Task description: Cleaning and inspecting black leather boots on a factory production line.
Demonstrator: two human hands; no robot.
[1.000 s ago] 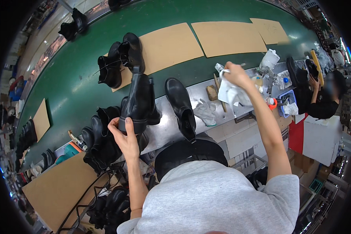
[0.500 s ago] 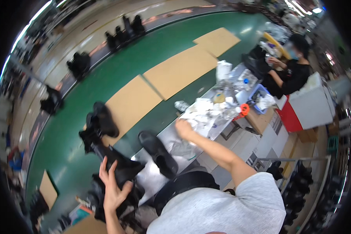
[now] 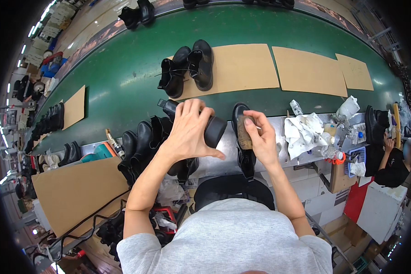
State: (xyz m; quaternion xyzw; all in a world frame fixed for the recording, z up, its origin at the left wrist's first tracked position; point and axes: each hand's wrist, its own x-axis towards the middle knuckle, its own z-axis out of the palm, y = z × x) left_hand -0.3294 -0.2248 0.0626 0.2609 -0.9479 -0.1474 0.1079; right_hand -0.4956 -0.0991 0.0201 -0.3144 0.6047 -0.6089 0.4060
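Note:
My left hand (image 3: pixel 188 131) grips a black boot (image 3: pixel 208 125) and holds it tilted above the metal bench (image 3: pixel 223 160). My right hand (image 3: pixel 261 139) holds a small brown brush-like block (image 3: pixel 244 133) right next to the boot's sole. Under my right hand a second black boot (image 3: pixel 245 155) lies on the bench. Several more black boots (image 3: pixel 144 145) stand bunched just left of my left forearm.
A green conveyor belt (image 3: pixel 123 73) carries cardboard sheets (image 3: pixel 306 71) and a pair of black boots (image 3: pixel 189 68). White rags (image 3: pixel 303 132), bottles and small containers (image 3: pixel 340 132) crowd the bench's right end. Another person in black (image 3: pixel 390 162) sits at far right. A cardboard sheet (image 3: pixel 75 192) lies lower left.
The view swung back over the bench. My right hand came in from the rags at the right, now holding the brown block at the boot. My left hand raised the boot to centre.

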